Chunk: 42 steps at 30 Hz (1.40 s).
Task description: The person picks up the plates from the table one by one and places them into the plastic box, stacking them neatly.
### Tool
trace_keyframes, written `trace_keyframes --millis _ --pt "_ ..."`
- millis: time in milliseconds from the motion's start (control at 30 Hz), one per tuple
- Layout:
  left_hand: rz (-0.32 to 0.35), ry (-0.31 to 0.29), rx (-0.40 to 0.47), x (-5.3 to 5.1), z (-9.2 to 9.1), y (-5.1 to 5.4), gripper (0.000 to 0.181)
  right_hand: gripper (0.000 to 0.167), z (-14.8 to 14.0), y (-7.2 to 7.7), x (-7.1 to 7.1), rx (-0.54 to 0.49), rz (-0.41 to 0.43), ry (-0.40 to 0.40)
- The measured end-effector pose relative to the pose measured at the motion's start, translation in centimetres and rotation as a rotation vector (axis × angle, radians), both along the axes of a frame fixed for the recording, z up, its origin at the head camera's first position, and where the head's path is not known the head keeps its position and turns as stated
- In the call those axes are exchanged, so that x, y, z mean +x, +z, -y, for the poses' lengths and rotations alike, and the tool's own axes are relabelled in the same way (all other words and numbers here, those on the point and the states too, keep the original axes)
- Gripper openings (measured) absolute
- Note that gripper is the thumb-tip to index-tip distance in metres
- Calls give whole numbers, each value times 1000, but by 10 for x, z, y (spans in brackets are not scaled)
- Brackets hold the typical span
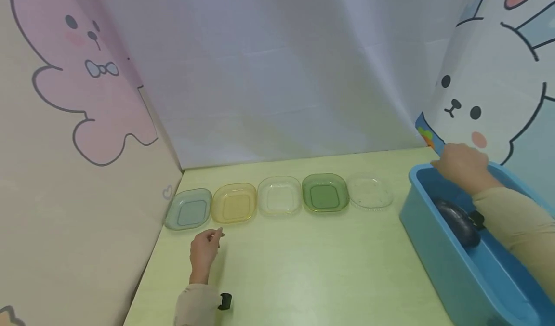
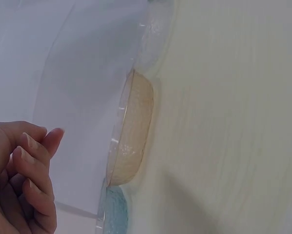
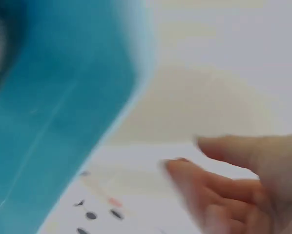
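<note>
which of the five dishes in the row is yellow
The second dish from the left in the head view, between the bluish dish and a clear dish. It alone is yellow; the others are bluish, green or clear.

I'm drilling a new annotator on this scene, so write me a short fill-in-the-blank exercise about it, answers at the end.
1. The row on the table is made up of ____ trays.
2. The tray between the two clear trays is coloured ____.
3. The dark, rounded item lies inside a tub coloured ____.
4. Of the person's two hands, the one near the far end of the tub is the ____ hand.

Missing words: five; green; blue; right.
</note>
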<state>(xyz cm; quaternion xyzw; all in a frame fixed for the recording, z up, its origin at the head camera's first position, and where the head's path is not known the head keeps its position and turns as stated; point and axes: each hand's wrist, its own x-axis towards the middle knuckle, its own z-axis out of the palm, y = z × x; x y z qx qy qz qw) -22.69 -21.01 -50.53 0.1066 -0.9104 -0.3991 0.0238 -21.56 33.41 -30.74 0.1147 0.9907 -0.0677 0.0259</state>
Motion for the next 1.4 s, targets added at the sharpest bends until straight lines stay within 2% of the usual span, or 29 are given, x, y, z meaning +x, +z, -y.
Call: trace_keyframes --millis 133,233,333,400,500,667,800,933,1133,1267,1400 --pt "10 51 18 -9 16 -1 36 38 33 8 -11 -93 -297 1" --pt "50 111 31 -17 28 -7 40 38 61 11 -18 -178 -520 14" --pt "108 175 72 -25 42 -12 43 40 85 13 -26 -257 -674 -11" --pt "141 212 112 -31 53 -14 44 41 98 15 -30 -311 -745 -34" --pt "171 256 216 -41 68 -16 44 45 111 17 -33 -452 -814 -90" --pt "193 317 388 -52 79 -20 40 44 121 2 -34 -702 -916 -139" --pt "200 332 426 -57 81 -22 42 40 123 -20 -31 -888 -920 -172" --pt "183 354 452 -61 82 -26 43 37 125 -47 -22 -1022 -836 -214" --pt "174 382 493 -64 84 -36 39 38 129 -86 -1 -1029 -673 -246" --pt "171 410 491 -64 84 -39 38 39 129 -102 11 -1004 -599 -242" --pt "167 405 487 -64 83 -42 38 40 127 -115 20 -1002 -548 -249"
